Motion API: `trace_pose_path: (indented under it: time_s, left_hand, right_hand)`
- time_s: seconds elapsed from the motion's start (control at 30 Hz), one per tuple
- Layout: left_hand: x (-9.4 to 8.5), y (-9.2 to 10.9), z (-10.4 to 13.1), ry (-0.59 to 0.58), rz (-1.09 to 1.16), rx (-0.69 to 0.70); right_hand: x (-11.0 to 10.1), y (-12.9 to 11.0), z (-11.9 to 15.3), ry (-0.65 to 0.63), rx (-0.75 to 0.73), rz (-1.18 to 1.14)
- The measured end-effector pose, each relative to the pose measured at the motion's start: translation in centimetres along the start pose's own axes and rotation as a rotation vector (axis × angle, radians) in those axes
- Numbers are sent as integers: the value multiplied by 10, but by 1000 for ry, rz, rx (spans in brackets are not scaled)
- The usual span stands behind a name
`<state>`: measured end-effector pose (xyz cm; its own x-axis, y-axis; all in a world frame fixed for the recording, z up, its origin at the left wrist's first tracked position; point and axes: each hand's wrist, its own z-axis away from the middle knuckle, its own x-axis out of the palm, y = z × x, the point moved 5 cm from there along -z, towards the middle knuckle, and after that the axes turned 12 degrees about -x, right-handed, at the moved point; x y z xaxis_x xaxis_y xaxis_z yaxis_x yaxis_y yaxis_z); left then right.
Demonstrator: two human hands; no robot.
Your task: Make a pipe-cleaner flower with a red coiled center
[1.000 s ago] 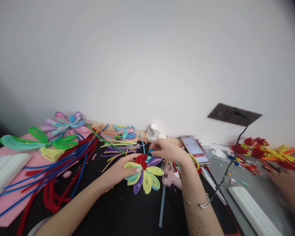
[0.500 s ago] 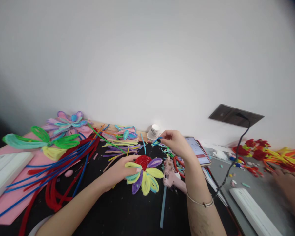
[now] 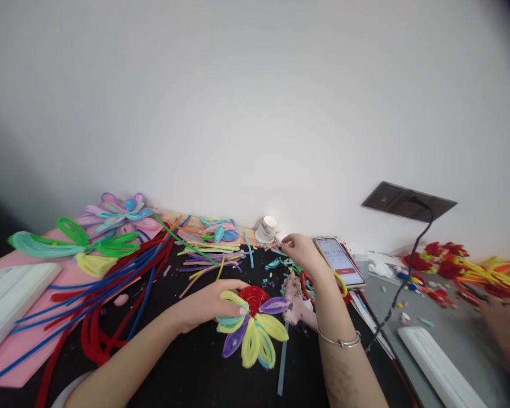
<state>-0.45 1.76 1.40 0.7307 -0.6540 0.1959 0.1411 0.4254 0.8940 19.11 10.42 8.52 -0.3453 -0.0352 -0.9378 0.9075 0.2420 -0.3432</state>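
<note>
My left hand (image 3: 212, 306) is closed on a pipe-cleaner flower (image 3: 255, 328), its thumb pressed on the petals near the centre. The flower has a red coiled middle and yellow, purple and teal looped petals. Beyond it my right hand (image 3: 302, 253) reaches to the back of the black table, fingertips pinched together by a small white cup (image 3: 269, 226). What those fingertips hold, if anything, is too small to make out. A small blue-teal loop (image 3: 273, 264) lies just below them. Under my right forearm rests a pink glue gun (image 3: 296, 303), partly hidden.
Blue and red pipe cleaners (image 3: 110, 289) spread at left beside finished flowers (image 3: 119, 215) and a white box (image 3: 19, 294). Cut strips (image 3: 212, 258) lie at the back. A phone (image 3: 342, 263) and black cord (image 3: 397, 306) are right. Another person's hand (image 3: 504, 328) is at far right.
My right hand has let go of the blue-teal loop, which now lies on the table, and has shifted slightly right. The flower in my left hand has come a little nearer and lower.
</note>
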Motion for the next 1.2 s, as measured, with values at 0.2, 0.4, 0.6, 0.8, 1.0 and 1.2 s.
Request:
trace_pose_path:
  time_s: [0.2, 0.4, 0.6, 0.8, 1.0, 1.2]
  left_hand:
    - [-10, -6, -2, 159, 7, -97]
    - [-11, -8, -3, 164, 68, -107]
    - [-13, -10, -4, 172, 80, -138]
    - [-12, -9, -3, 163, 115, -113]
    - [-14, -11, -6, 156, 88, -109]
    - [-16, -16, -9, 150, 82, -57]
  right_hand:
    - [0, -65, -36, -81, -241, -71]
    - [51, -108, -98, -166, -235, -53]
    - [80, -115, -109, -90, -147, -90]
    - [44, -105, -90, -68, -214, -205]
    - [12, -72, -18, -228, -251, -343]
    - [18, -44, 24, -273, -273, -465]
